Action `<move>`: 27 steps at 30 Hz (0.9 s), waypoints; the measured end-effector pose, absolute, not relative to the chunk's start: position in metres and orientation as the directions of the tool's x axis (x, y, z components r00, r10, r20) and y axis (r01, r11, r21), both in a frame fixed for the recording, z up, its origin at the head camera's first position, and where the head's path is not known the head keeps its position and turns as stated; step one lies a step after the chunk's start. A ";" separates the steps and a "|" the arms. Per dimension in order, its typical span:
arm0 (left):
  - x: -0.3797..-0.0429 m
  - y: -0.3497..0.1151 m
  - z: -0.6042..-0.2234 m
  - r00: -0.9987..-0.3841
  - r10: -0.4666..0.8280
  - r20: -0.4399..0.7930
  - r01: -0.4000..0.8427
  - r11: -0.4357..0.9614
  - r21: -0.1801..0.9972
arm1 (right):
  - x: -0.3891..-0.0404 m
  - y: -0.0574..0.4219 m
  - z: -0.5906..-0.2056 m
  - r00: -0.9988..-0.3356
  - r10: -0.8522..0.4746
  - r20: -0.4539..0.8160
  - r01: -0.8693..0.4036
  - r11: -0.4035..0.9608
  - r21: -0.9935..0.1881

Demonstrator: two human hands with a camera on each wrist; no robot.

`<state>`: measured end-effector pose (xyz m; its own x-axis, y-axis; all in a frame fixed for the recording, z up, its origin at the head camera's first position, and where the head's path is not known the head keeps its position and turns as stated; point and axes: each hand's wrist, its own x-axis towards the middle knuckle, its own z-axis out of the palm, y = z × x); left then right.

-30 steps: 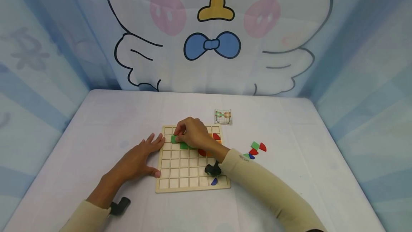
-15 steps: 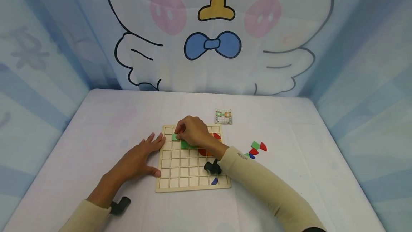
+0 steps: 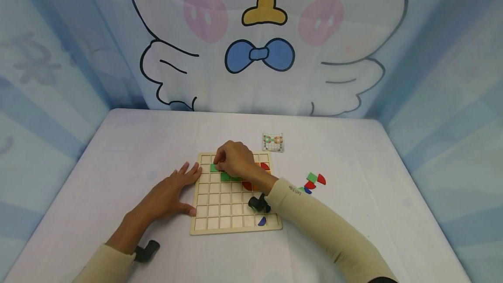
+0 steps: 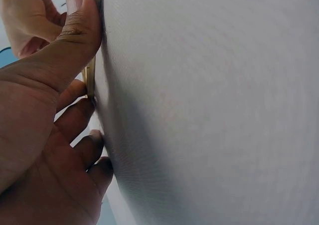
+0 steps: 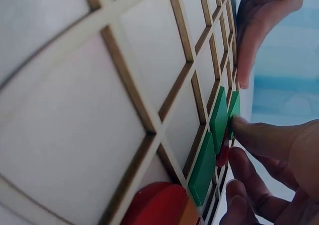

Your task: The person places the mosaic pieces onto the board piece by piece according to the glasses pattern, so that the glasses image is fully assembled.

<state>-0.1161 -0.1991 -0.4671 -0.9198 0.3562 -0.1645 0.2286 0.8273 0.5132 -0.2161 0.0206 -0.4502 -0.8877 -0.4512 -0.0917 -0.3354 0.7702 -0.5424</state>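
A wooden grid board (image 3: 214, 222) lies on the table. My left hand (image 3: 170, 193) rests along its left edge, fingers spread, with thumb and fingertips touching the rim. My right hand (image 3: 237, 160) reaches over the upper part of the board. Its thumb and a finger pinch a green square tile (image 3: 213, 167), which lies in an upper-left cell. More green square tiles (image 3: 225, 177) sit just below and to the right. In the right wrist view, the thumb touches the green tile (image 5: 234, 108), and a red piece (image 5: 223, 152) shows close to the fingers. The hand hides several cells.
Red (image 3: 321, 179), green (image 3: 312, 177) and blue (image 3: 308, 191) pieces lie loose right of the board. A small patterned card (image 3: 273, 142) lies behind it. One blue piece (image 3: 262, 221) sits at the board's lower right. Red and orange pieces fill cells under the right wrist.
My right hand has shifted the green square tile slightly right and settled it into its cell. The left hand stays where it was.
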 end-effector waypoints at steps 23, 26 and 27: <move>-0.116 -0.198 -0.469 -0.927 0.337 -0.166 0.216 0.839 0.499 | -0.203 0.100 -0.431 -0.896 -0.443 -0.028 -0.291 0.633 -0.718; -0.116 -0.198 -0.469 -0.926 0.336 -0.169 0.214 0.841 0.498 | -0.198 0.113 -0.429 -0.907 -0.421 -0.028 -0.276 0.640 -0.717; -0.116 -0.198 -0.469 -0.926 0.337 -0.169 0.215 0.840 0.498 | -0.196 0.117 -0.428 -0.911 -0.412 -0.027 -0.270 0.645 -0.714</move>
<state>-0.1162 -0.1980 -0.4687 -0.9262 0.3370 -0.1693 0.2148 0.8404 0.4975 -0.1958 0.1168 -0.4285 -0.9110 -0.4115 -0.0273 -0.2702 0.6455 -0.7144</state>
